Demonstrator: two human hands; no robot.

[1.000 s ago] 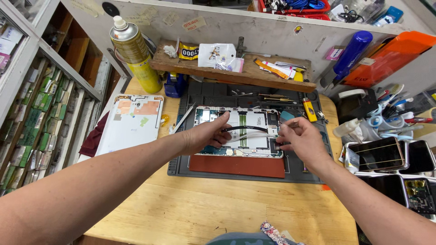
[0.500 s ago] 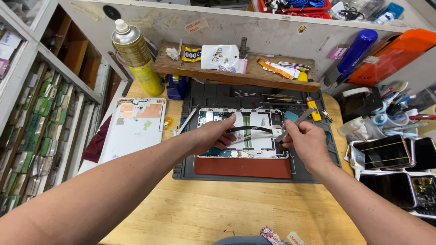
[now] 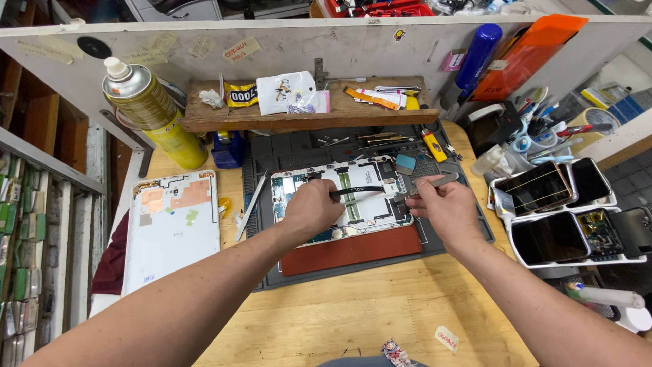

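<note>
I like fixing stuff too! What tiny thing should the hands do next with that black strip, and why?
Probably lift the black strip gently. The left hand pinches one end, and the right hand has metal tweezers at the other, over the opened tablet.

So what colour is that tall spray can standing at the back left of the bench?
The spray can is yellow-gold with a silver shoulder and white nozzle, seen in the head view.

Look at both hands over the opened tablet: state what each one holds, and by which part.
Left hand pinches one end of a black flat cable over the opened tablet. Right hand holds metal tweezers around their middle.
</note>
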